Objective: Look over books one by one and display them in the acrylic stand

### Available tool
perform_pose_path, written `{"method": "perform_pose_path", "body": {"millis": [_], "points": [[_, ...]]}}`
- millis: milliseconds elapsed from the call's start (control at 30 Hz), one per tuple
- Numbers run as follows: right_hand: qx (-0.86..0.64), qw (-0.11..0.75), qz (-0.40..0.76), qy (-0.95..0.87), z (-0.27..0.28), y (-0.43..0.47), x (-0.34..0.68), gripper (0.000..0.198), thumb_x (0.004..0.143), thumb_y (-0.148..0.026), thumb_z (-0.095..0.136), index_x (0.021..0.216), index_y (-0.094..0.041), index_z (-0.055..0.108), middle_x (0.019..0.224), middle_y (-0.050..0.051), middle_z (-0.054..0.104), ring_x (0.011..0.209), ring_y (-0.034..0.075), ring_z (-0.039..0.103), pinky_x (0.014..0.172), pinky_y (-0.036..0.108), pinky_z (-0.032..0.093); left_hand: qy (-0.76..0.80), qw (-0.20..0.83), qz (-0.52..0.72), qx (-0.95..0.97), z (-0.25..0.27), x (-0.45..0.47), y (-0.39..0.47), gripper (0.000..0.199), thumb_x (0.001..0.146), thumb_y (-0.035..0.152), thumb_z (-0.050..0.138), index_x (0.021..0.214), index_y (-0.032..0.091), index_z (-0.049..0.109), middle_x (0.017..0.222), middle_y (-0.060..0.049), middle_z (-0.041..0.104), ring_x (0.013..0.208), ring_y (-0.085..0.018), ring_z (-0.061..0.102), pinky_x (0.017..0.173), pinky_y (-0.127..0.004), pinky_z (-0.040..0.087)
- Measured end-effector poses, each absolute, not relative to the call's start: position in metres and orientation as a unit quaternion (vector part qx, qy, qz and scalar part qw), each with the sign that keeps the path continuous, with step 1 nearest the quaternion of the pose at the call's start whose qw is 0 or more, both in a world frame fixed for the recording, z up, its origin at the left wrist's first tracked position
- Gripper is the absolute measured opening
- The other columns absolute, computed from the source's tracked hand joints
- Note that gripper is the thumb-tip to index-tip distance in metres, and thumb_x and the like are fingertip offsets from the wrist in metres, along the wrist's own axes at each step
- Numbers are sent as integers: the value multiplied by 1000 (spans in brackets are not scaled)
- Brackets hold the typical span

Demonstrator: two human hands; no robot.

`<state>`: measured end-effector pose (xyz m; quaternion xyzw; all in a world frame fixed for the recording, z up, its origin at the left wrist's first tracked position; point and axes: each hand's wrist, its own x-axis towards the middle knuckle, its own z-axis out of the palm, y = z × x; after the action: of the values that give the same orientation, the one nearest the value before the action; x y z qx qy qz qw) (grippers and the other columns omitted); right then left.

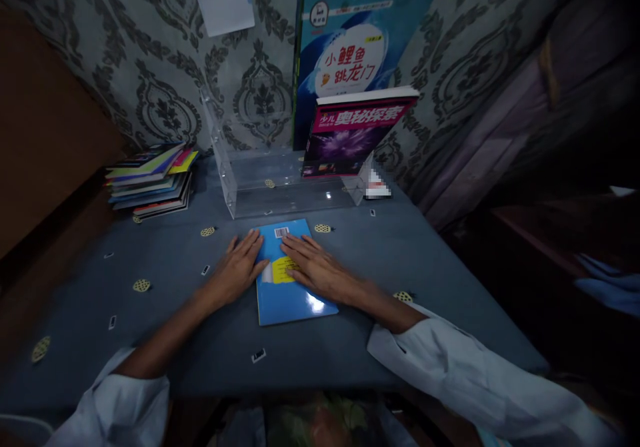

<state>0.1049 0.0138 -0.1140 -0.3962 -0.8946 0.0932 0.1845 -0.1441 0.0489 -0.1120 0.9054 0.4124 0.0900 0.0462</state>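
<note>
A thin blue book (295, 307) lies flat on the table, with a barcode at its far end and a yellow patch in its middle. My left hand (243, 263) rests at the book's left edge, fingers stretched out, fingertips touching the cover. Across the right half of the cover my right hand (315, 267) lies flat with its fingers extended. Neither hand is wrapped around anything. Just beyond the book stands a clear acrylic book rack (280, 197), and a purple-and-red book (350, 137) leans upright at its right end.
Taller blue-green books (360, 47) stand behind the purple one, against the patterned wall (165, 100). At the back left is a stack of books (150, 180). The grey-blue tablecloth (200, 353) carries small printed fruit shapes. A curtain (480, 113) hangs at the right.
</note>
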Motion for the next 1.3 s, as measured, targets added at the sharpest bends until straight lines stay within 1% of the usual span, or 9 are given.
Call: {"method": "perform_pose_path", "body": {"millis": [100, 300, 467, 600, 700, 833, 1000, 1133, 1300], "points": [[-395, 209, 113, -887, -119, 13, 107, 52, 100, -30, 50, 149, -11, 45, 155, 20, 44, 149, 27, 33, 122, 55, 30, 407, 51, 81, 909, -110, -142, 51, 60, 105, 51, 30, 152, 14, 37, 160, -16, 35, 151, -27, 29, 122, -53, 26], [-397, 229, 134, -879, -123, 13, 108, 53, 99, -30, 52, 148, -11, 46, 155, 19, 45, 150, 28, 33, 122, 55, 28, 368, 55, 99, 923, -110, -134, 63, 56, 106, 46, 28, 153, 16, 37, 160, -13, 37, 151, -24, 28, 124, -50, 24], [-393, 247, 130, -876, -124, 14, 109, 51, 99, -30, 53, 147, -13, 49, 153, 18, 48, 148, 26, 36, 123, 53, 29, 323, 80, 97, 938, -110, -125, 75, 53, 107, 41, 24, 153, 17, 37, 161, -12, 36, 152, -21, 28, 125, -46, 24], [-389, 251, 118, -878, -124, 15, 108, 43, 99, -25, 51, 139, -11, 57, 146, 19, 56, 142, 27, 46, 121, 53, 34, 291, 113, 87, 946, -106, -116, 87, 50, 107, 36, 25, 154, 22, 35, 161, -9, 36, 152, -19, 27, 124, -46, 25], [-377, 264, 106, -881, -122, 14, 108, 38, 99, -22, 50, 132, -8, 62, 139, 20, 61, 137, 28, 52, 118, 50, 40, 262, 139, 64, 953, -101, -109, 98, 49, 107, 30, 26, 155, 23, 33, 162, -8, 33, 152, -19, 26, 124, -47, 24], [-364, 280, 91, -884, -117, 11, 108, 33, 99, -19, 50, 125, -7, 67, 132, 19, 66, 132, 27, 58, 114, 47, 46, 236, 166, 30, 957, -95, -96, 111, 51, 105, 25, 26, 156, 24, 30, 164, -7, 30, 153, -20, 23, 125, -50, 20], [-367, 281, 96, -882, -113, 10, 108, 31, 99, -20, 52, 124, -14, 69, 132, 16, 68, 130, 26, 59, 111, 47, 49, 217, 189, 18, 957, -93, -83, 121, 53, 104, 23, 26, 157, 27, 28, 165, -5, 29, 154, -21, 19, 125, -54, 16], [-370, 275, 91, -883, -113, 10, 107, 30, 98, -20, 53, 122, -14, 69, 131, 15, 68, 130, 25, 59, 111, 46, 50, 215, 186, 16, 959, -94, -81, 123, 53, 104, 23, 26, 157, 26, 29, 164, -6, 31, 154, -21, 19, 124, -53, 17], [-365, 275, 79, -886, -113, 10, 108, 30, 99, -21, 52, 122, -14, 70, 130, 15, 69, 127, 25, 61, 110, 44, 51, 212, 153, 14, 965, -88, -80, 118, 53, 102, 19, 28, 155, 25, 32, 163, -5, 33, 154, -20, 18, 125, -53, 14]]}}
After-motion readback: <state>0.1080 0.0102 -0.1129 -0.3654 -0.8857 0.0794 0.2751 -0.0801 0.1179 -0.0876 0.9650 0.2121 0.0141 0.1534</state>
